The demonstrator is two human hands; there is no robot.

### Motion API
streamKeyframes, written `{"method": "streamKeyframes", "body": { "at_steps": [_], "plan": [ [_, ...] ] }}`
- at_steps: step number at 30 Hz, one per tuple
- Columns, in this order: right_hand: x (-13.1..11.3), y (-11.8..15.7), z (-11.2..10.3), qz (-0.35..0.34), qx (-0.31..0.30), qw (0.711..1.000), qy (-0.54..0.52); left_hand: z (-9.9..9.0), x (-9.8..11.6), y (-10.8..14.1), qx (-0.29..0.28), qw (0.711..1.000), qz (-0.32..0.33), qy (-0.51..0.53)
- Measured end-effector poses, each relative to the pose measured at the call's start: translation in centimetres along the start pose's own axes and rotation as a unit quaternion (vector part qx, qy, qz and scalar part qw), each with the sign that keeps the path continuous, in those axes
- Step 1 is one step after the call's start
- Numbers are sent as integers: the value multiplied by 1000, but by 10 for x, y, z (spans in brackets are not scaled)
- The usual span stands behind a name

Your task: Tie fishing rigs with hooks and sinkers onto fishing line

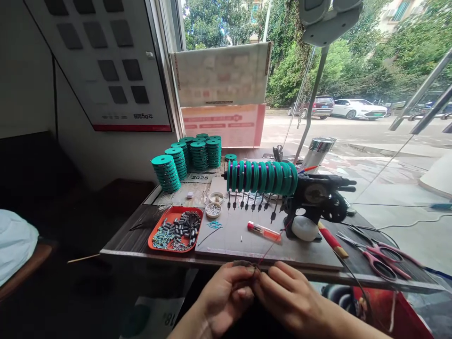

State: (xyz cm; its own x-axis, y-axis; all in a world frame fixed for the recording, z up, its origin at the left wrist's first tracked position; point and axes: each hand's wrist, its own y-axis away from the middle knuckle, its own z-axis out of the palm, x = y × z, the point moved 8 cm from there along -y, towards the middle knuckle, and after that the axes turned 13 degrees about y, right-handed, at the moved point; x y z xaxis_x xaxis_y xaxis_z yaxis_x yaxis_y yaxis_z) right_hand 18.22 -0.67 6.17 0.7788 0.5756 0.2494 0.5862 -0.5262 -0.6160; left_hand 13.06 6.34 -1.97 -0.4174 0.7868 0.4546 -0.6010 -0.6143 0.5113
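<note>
Just in front of the table edge, my left hand (228,294) and my right hand (289,296) meet with fingertips pinched together. A thin reddish fishing line (269,250) runs from the fingers up toward the winding machine (316,195). Something small and dark sits between the fingertips, too small to make out. Green line spools (263,176) sit in a row on the machine's shaft, with small dark weights (247,203) hanging beneath. On the board (226,249) lies a clear tube with a red cap (264,231).
To the left, an orange tray (151,242) holds dark cylinders and small metal fittings. Behind it stand stacked green spools (165,174). Two small round dishes (213,210) rest near the tray. Scissors (383,263) and a red-and-yellow handle (332,240) lie at the right.
</note>
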Motion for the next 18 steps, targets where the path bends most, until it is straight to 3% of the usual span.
{"method": "streamKeyframes", "body": {
  "at_steps": [3, 4, 5, 6, 8, 11, 13, 15, 16, 17, 18],
  "plan": [
    [-1, 3, 4, 46, 11, 997, -58, 1, 11, 3, -3, 995, 74, -74],
    [0, 4, 4, 71, 10, 993, -94, 4, 19, 5, -11, 980, 131, -150],
    [2, 5, 5, 100, 7, 984, -144, 9, 27, 10, -21, 948, 201, -247],
    [5, 5, 6, 130, -3, 970, -206, 15, 34, 16, -29, 895, 274, -351],
    [19, 2, 12, 217, -32, 919, -329, 28, 39, 30, -38, 752, 413, -513],
    [53, -11, 27, 381, -69, 807, -446, 35, 35, 52, -35, 547, 589, -594],
    [67, -29, 42, 432, -113, 750, -487, 37, 28, 64, -35, 439, 663, -606],
    [73, -48, 52, 424, -151, 744, -494, 40, 24, 69, -45, 399, 684, -609],
    [73, -55, 55, 413, -164, 751, -489, 42, 25, 70, -51, 403, 682, -609],
    [73, -58, 56, 402, -173, 762, -478, 44, 29, 69, -54, 437, 665, -603],
    [72, -56, 56, 398, -179, 770, -466, 44, 36, 65, -53, 509, 632, -583]
  ]
}}
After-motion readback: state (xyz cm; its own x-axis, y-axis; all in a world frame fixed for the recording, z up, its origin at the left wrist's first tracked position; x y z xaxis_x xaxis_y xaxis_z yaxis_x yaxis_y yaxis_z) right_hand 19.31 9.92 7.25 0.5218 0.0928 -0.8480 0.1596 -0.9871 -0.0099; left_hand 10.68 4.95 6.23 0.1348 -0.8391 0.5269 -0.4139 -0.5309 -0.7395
